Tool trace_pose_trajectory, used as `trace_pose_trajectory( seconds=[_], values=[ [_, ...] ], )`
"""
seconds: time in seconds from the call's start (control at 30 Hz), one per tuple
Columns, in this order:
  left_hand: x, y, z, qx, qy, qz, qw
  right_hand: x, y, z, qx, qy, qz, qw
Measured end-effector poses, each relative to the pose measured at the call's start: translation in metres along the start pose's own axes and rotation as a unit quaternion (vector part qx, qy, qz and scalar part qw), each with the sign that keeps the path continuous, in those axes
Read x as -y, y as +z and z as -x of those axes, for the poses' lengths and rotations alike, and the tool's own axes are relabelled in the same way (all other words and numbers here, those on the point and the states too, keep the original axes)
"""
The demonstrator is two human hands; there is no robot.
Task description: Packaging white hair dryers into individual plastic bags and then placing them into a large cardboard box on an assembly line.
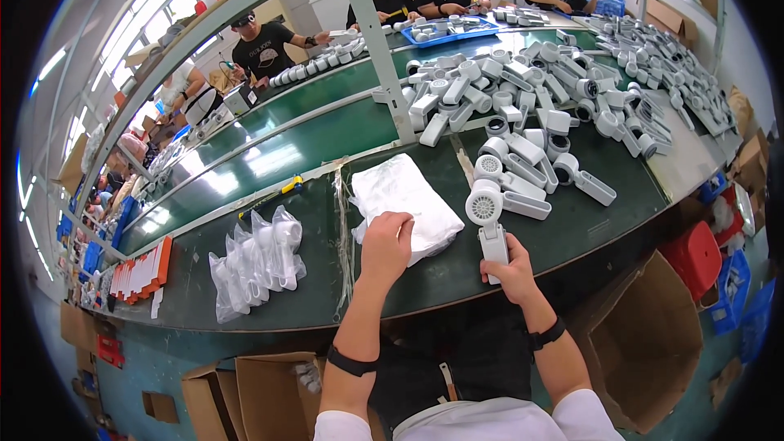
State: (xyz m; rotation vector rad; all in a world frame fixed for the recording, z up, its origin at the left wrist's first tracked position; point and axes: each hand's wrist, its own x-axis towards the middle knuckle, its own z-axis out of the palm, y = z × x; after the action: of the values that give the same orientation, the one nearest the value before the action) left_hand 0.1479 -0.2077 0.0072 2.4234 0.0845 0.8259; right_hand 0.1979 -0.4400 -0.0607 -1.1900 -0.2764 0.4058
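My right hand [513,271] is wrapped round the handle of a small white handheld fan [484,206], its round grille head pointing up and away from me. My left hand [387,245] lies over a stack of thin white plastic bags [408,188] on the green bench, thumb and fingers pinched together at the top bag. How much of the bag is between the fingertips is hard to see. Beyond the held fan, a big heap of similar white and grey fans [523,155] spreads over the bench. To the left lies a row of fans in clear bags [257,261].
A yellow-handled screwdriver [291,185] lies behind the bagged fans. Orange-and-white flat boxes [140,278] are at the far left. A metal upright [376,49] rises from the bench. Open cartons [645,343] stand below, beside a red stool [692,255]. Several co-workers sit across the line.
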Motion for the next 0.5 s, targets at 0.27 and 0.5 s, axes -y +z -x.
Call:
trace_pose_trajectory(
  seconds=[0.27,0.5],
  values=[
    [-0.003,-0.004,0.003,0.018,-0.077,0.099,0.992,-0.004,-0.001,-0.001,0.015,-0.003,0.002,1.0],
    [-0.017,-0.012,0.006,0.007,-0.056,0.115,0.992,-0.006,-0.002,0.001,0.03,-0.02,-0.012,0.999]
  ],
)
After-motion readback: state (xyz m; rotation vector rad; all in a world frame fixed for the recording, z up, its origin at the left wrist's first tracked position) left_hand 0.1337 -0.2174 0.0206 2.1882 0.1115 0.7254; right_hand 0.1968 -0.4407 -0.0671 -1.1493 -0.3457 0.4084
